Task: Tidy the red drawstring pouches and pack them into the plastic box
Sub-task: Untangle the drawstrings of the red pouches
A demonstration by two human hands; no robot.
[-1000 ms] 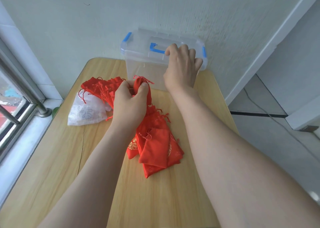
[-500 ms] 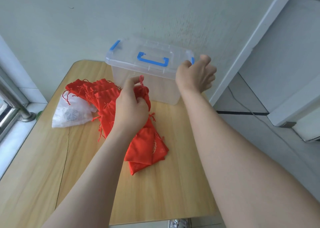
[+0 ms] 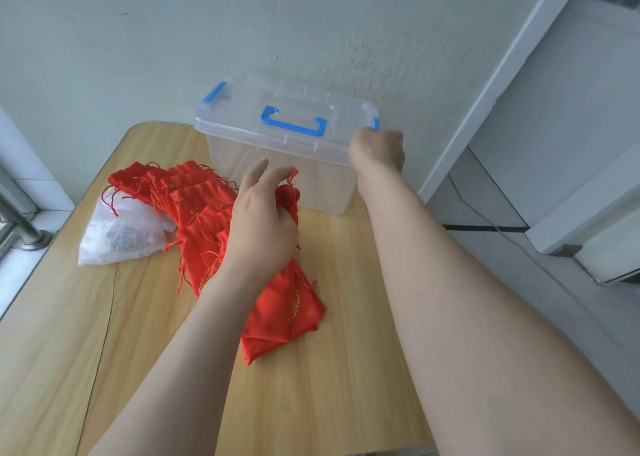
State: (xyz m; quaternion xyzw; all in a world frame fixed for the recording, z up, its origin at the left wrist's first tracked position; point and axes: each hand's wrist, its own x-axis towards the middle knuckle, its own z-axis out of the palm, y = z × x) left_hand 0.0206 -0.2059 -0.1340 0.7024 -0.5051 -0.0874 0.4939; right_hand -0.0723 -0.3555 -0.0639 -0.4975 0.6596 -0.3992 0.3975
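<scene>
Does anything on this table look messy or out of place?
Yes. The red pouches sprawl in a loose, overlapping heap with tangled strings, partly spilling over a crumpled white bag at the left of the table. The plastic box holds none and its lid is on.

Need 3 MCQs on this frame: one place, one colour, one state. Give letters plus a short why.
1. Where is the right hand?
A on the window rail
B on the white bag
C at the right end of the plastic box

2. What colour is the handle?
A blue
B red
C white

3. The lid is:
A off
B on the box
C leaning on the wall

Key:
1 C, its fingers curl over that end.
2 A, the handle reads blue against clear plastic.
3 B, the lid sits flat on the rim.
</scene>
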